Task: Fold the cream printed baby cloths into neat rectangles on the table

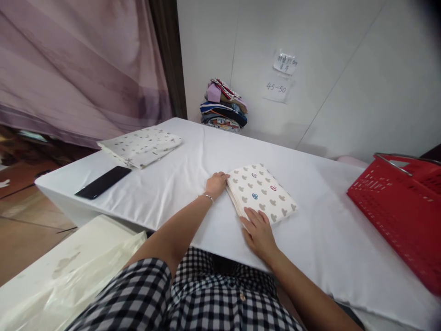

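**Both hands flat at a folded cloth**

Head view: a folded cloth (261,193), cream with grey heart-like shapes and a few red and blue ones, lies on the white table (179,184), a little right of its middle. The left hand (216,183) rests at the cloth's far left corner, fingers curled loosely against the edge, gripping nothing that can be seen; a thin bracelet sits at the wrist. The right hand (259,233) lies open and flat, fingertips on the cloth's near corner, palm on the table.

Further left on the table lies a second folded cloth (140,145), pale with small grey marks, and near it a dark phone (103,182), face up. A red basket (399,211) stands at the right edge. Against the wall behind the table sits a stack (223,105) of mixed coloured fabrics. Two paper notes (280,76) hang on the wall; the lower reads "45-50", the upper handwriting is too small to read.
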`<state>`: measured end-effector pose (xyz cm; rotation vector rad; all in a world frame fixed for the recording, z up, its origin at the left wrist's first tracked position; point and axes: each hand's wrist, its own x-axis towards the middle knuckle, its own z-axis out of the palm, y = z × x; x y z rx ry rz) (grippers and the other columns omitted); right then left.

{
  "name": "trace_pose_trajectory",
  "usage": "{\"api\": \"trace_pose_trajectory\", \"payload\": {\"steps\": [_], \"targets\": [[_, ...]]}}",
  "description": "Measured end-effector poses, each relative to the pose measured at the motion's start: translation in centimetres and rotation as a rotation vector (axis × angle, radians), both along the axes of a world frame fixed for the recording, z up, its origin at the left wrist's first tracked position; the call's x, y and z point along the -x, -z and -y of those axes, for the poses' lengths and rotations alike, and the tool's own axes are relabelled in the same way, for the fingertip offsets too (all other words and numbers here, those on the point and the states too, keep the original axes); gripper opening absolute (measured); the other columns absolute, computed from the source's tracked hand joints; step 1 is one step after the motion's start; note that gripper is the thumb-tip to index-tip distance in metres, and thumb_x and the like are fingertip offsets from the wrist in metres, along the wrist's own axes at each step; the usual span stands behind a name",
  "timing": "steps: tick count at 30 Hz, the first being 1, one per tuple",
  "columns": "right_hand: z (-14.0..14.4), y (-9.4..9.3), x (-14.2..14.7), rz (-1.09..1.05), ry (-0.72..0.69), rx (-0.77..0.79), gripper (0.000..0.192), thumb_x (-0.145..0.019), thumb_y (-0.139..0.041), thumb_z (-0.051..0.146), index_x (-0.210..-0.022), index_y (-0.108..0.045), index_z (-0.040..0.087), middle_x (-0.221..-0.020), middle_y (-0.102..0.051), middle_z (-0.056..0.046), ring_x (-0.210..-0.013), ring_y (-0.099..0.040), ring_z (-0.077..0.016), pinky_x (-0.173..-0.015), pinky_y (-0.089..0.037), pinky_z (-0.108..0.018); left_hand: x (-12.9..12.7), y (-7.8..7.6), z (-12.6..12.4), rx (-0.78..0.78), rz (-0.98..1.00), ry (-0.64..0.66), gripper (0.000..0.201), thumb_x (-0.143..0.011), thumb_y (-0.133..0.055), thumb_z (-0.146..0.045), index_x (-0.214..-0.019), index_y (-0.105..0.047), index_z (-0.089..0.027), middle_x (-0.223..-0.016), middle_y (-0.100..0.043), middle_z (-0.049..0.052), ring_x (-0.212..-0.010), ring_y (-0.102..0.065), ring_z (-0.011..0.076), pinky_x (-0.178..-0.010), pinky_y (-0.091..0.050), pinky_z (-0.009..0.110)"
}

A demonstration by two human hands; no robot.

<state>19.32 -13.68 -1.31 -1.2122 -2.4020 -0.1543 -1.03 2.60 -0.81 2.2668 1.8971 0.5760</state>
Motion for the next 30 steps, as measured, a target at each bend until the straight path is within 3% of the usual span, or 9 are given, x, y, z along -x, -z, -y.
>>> {"api": "trace_pose_trajectory", "payload": {"steps": [8, 12, 15, 18, 30], "targets": [[0.0, 0.0, -0.1, 0.002, -0.016, -0.002, 0.032, -0.089, -0.046, 0.021, -0.118, -0.06, 0.017, -0.137, -0.049, -0.013, -0.127, -0.04, -0.0259, -0.105, -0.027, -0.046, 1.1, 0.4, 0.2, -0.01, 0.141, 0.031, 0.041, -0.086, -0.044, -0.015, -0.12, -0.062, -0.029, -0.118, -0.063, 0.002, -0.109, -0.054, 0.0219, -0.09, -0.048, 0.034], [0.0, 0.1, -0.1, -0.008, -0.017, -0.001, 0.031, -0.089, -0.047, 0.022, -0.116, -0.061, 0.017, -0.137, -0.049, -0.013, -0.127, -0.04, -0.0261, -0.106, -0.027, -0.046, 0.6, 0.7, 1.9, -0.156, 0.154, 0.037, 0.048, -0.08, -0.045, -0.009, -0.123, -0.059, -0.022, -0.133, -0.052, 0.008, -0.121, -0.047, 0.0251, -0.099, -0.043, 0.04], [-0.1, 0.1, -0.1, -0.002, -0.016, 0.005, 0.031, -0.089, -0.046, 0.022, -0.116, -0.06, 0.017, -0.137, -0.048, -0.013, -0.127, -0.04, -0.0264, -0.105, -0.028, -0.046, -0.3, 0.7, 3.5, -0.255, 0.101, 0.197, 0.048, -0.078, -0.045, -0.007, -0.123, -0.059, -0.019, -0.137, -0.05, 0.009, -0.128, -0.041, 0.0258, -0.103, -0.038, 0.044], [0.0, 0.1, -0.1, 0.013, -0.015, 0.009, 0.032, -0.089, -0.046, 0.022, -0.118, -0.06, 0.017, -0.138, -0.048, -0.013, -0.127, -0.04, -0.0268, -0.105, -0.028, -0.047, -0.9, 0.5, 4.5, -0.242, 0.045, 0.359, 0.048, -0.08, -0.044, -0.006, -0.122, -0.06, -0.021, -0.132, -0.056, 0.007, -0.127, -0.044, 0.0239, -0.101, -0.039, 0.044], [2.9, 0.2, -0.8, -0.007, -0.017, -0.051, 0.028, -0.089, -0.045, 0.017, -0.111, -0.063, 0.017, -0.139, -0.045, -0.015, -0.131, -0.037, -0.0268, -0.106, -0.032, -0.047, 0.2, 1.5, 4.8, -0.279, 0.19, 0.276, 0.046, -0.077, -0.043, -0.005, -0.115, -0.063, -0.023, -0.125, -0.061, 0.004, -0.12, -0.051, 0.0196, -0.102, -0.041, 0.041]]}}
